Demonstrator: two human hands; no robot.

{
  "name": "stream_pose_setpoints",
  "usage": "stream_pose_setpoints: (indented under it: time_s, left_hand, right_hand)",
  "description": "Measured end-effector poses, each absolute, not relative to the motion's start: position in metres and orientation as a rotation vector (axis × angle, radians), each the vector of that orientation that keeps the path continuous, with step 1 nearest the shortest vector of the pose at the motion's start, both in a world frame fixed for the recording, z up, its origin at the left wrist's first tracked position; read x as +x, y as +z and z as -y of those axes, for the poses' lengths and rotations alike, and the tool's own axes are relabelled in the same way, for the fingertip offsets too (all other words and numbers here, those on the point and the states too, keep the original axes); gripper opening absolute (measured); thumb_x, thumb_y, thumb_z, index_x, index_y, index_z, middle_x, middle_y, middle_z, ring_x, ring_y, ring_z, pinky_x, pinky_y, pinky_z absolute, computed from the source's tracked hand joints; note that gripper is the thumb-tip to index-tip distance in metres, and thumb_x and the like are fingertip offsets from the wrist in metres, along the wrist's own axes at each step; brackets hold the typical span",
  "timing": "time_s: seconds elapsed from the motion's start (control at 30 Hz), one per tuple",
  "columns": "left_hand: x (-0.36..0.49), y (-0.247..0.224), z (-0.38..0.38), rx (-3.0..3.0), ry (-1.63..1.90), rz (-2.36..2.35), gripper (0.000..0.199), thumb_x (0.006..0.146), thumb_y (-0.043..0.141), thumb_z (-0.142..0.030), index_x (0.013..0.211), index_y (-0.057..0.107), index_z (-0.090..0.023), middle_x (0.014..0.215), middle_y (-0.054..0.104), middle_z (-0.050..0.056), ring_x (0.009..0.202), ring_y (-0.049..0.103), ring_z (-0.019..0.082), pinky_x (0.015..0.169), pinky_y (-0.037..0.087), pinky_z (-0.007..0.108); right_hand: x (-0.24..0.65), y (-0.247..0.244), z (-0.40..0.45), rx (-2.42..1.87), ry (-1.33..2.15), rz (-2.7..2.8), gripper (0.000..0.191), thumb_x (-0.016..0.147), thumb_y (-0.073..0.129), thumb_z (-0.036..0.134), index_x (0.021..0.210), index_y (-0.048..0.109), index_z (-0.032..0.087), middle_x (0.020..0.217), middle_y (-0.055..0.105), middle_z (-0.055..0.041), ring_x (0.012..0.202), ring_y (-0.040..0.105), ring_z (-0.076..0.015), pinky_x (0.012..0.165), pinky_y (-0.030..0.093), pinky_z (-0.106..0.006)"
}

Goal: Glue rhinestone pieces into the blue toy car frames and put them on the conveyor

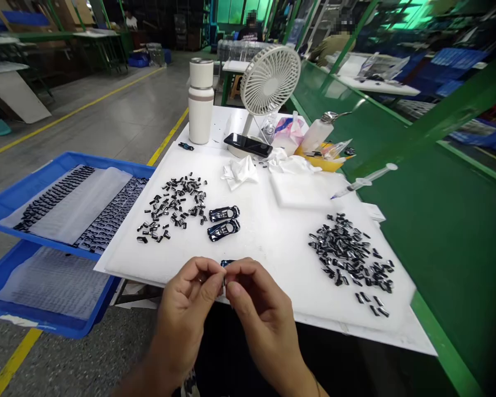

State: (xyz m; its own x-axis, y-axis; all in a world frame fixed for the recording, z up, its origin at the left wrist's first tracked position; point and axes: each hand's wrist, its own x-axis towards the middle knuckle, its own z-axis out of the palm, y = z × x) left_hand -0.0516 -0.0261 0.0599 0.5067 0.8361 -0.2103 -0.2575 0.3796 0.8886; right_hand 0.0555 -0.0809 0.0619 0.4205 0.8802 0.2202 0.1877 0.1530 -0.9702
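Note:
Near the front edge of the table, my left hand (192,303) and my right hand (260,309) meet fingertip to fingertip, both closed in a pinch. Between them is a small dark part (224,282), mostly covered by the fingers. Just behind the fingertips shows part of a dark blue toy car body (227,263). Two more toy car bodies (224,229) lie side by side farther back. Small black glossy pieces (176,201) are scattered to the left, and a denser heap of black pieces (347,251) lies to the right.
Blue trays (66,157) holding rows of dark parts stand left of the table. Toward the back are a white bottle (200,110), a fan (270,80), a phone (248,145), crumpled tissue (240,172) and a yellow bowl (324,162). A syringe (364,182) lies at right.

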Motion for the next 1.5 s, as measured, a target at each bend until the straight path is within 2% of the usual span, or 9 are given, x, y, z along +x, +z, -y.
stream_pose_setpoints:
  time_s: [0.2,0.33,0.53,0.87,1.1,1.17,1.23,1.37,1.5]
  left_hand:
    - [-0.032,0.058,0.047,0.827,0.821,-0.747,0.021,0.086,0.067,-0.038,0.093,0.059,-0.020,0.088,0.060,0.002,0.088,0.060,0.014,0.079,0.051,0.022]
    - [-0.025,0.057,0.053,0.757,0.852,-0.769,0.026,0.079,0.074,-0.038,0.088,0.062,-0.017,0.081,0.061,0.003,0.084,0.063,0.015,0.077,0.052,0.023]
    - [-0.020,0.062,0.053,0.692,0.873,-0.787,0.024,0.074,0.079,-0.035,0.083,0.063,-0.018,0.075,0.061,0.001,0.082,0.063,0.015,0.078,0.052,0.022]
    - [-0.027,0.060,0.051,0.851,0.749,-0.786,0.022,0.082,0.070,-0.038,0.087,0.061,-0.019,0.082,0.061,0.001,0.084,0.061,0.014,0.076,0.050,0.020]
    - [-0.029,0.065,0.046,0.885,0.706,-0.855,0.022,0.081,0.072,-0.038,0.088,0.064,-0.019,0.071,0.056,-0.002,0.069,0.050,0.007,0.067,0.044,0.014]
    - [-0.029,0.065,0.046,0.908,0.687,-0.881,0.022,0.081,0.071,-0.039,0.089,0.066,-0.019,0.069,0.055,-0.003,0.068,0.050,0.007,0.067,0.044,0.015]
    - [-0.030,0.064,0.045,0.955,0.682,-0.869,0.022,0.082,0.069,-0.039,0.090,0.068,-0.019,0.070,0.055,-0.002,0.070,0.050,0.008,0.068,0.044,0.015]
    - [-0.029,0.062,0.043,1.098,0.713,-0.804,0.016,0.087,0.064,-0.035,0.091,0.067,-0.020,0.075,0.057,-0.002,0.073,0.053,0.008,0.070,0.045,0.015]
    - [-0.029,0.059,0.041,1.181,0.739,-0.798,0.013,0.087,0.063,-0.031,0.087,0.058,-0.020,0.078,0.057,-0.003,0.073,0.055,0.008,0.069,0.047,0.017]
  right_hand:
    - [0.050,0.051,0.083,-1.380,0.396,0.943,0.013,0.093,0.049,0.017,0.081,0.053,0.020,0.075,0.052,-0.0013,0.067,0.051,-0.0120,0.058,0.044,-0.025]
    - [0.052,0.049,0.085,-1.376,0.380,0.890,0.015,0.094,0.047,0.018,0.081,0.052,0.020,0.073,0.050,-0.0008,0.063,0.049,-0.0114,0.053,0.042,-0.024]
    - [0.051,0.045,0.088,-1.309,0.355,0.944,0.012,0.093,0.047,0.013,0.089,0.054,0.022,0.080,0.052,-0.0020,0.075,0.052,-0.0137,0.061,0.044,-0.027]
    - [0.061,0.047,0.085,-1.529,0.101,1.239,0.020,0.093,0.037,0.005,0.080,0.039,0.020,0.066,0.042,0.0032,0.053,0.041,-0.0077,0.049,0.037,-0.020]
    - [0.099,0.058,0.087,-1.612,-0.289,1.307,0.021,0.087,0.047,0.002,0.075,0.043,0.019,0.063,0.039,0.0031,0.052,0.036,-0.0084,0.048,0.027,-0.025]
    - [0.108,0.064,0.092,-1.634,-0.215,1.189,0.025,0.091,0.046,0.004,0.071,0.042,0.018,0.062,0.040,0.0032,0.052,0.036,-0.0078,0.049,0.028,-0.024]
    - [0.112,0.069,0.096,-1.594,0.092,1.151,0.026,0.093,0.048,0.011,0.068,0.045,0.018,0.061,0.044,0.0029,0.053,0.040,-0.0078,0.050,0.033,-0.022]
    - [0.113,0.072,0.100,-1.410,0.674,1.151,0.006,0.092,0.054,0.021,0.088,0.059,0.020,0.081,0.058,-0.0006,0.070,0.055,-0.0105,0.063,0.046,-0.022]
    - [0.118,0.072,0.100,-1.410,0.814,1.205,0.013,0.093,0.054,0.022,0.088,0.065,0.021,0.083,0.062,-0.0010,0.076,0.058,-0.0107,0.069,0.047,-0.022]
